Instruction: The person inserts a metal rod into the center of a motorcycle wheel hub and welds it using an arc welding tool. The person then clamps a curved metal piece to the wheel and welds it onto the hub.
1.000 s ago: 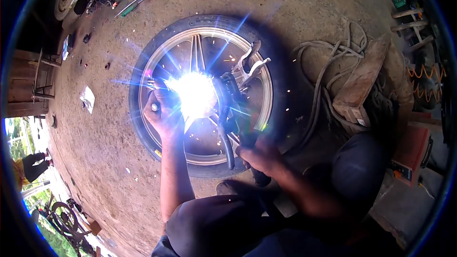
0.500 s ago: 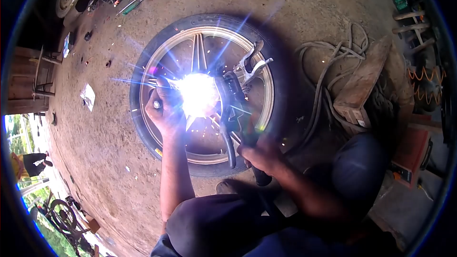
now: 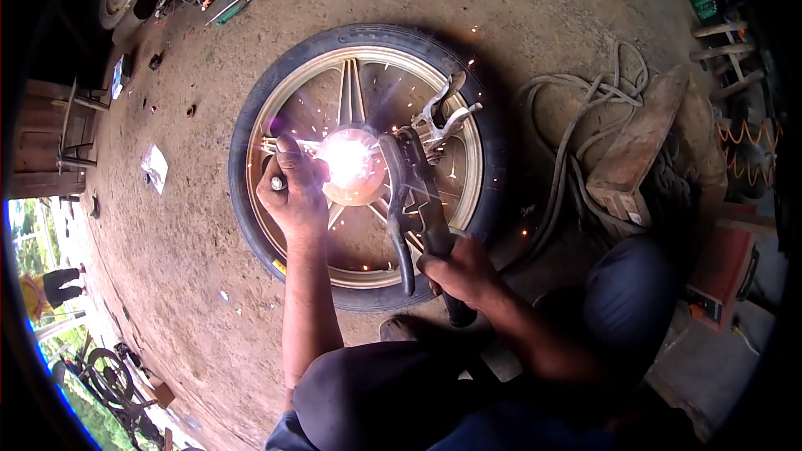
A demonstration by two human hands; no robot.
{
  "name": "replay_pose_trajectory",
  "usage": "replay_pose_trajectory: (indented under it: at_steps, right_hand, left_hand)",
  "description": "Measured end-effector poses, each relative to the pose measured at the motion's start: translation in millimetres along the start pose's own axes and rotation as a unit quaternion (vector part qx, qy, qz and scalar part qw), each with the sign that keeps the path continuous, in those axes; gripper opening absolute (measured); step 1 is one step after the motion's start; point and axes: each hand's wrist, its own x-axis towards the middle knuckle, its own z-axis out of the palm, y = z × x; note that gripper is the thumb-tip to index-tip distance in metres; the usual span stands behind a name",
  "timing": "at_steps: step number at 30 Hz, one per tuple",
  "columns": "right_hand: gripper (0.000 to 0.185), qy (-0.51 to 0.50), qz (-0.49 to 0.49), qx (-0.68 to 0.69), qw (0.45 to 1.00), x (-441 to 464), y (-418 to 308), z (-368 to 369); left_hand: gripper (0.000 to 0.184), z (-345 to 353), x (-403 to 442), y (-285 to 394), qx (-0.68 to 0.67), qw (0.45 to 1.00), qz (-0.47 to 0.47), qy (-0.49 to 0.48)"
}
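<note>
- Presently, wheel (image 3: 368, 35): flat on floor (image 3: 175, 242); glare (image 3: 351, 163) at hub smaller than half a second ago, spokes clearer.
- Left hand (image 3: 294, 200): beside glare, fingers curled closed; anything gripped, untellable.
- Right hand (image 3: 464, 274): wrapped around dark tool (image 3: 433, 225), now plainer.
- Forked metal piece (image 3: 432, 111): over rim.
- Outlying: wooden piece (image 3: 643, 142), beyond tyre.

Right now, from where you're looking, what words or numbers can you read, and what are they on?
None that I can read.
Tyre: faint sidewall marks, too small.
Yellow mark on the tyre: too small to tell if it has writing.
Red box: a dark patch low down, too blurred.
White sheet on the floor: no words I can make out.
</note>
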Motion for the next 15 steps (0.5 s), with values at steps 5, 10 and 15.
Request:
replay_pose_trajectory:
  at_steps: [5, 10, 15]
  right_hand:
    - [0.026, 0.01, 0.003, 0.052, 0.999, -5, -1, -2]
    - [0.014, 0.057, 0.004, 0.137, 0.989, -7, -13, -4]
    - [0.011, 0.016, -0.008, 0.168, 0.986, -5, 2, -10]
  left_hand:
    - [0.054, 4, -2, 3, -0.04, 0.999, 0.003, 0.001]
    - [0.058, 1, 2, -14, -0.077, 0.996, 0.01, -0.036]
    - [0.057, 3, 2, -10, -0.084, 0.995, 0.015, -0.042]
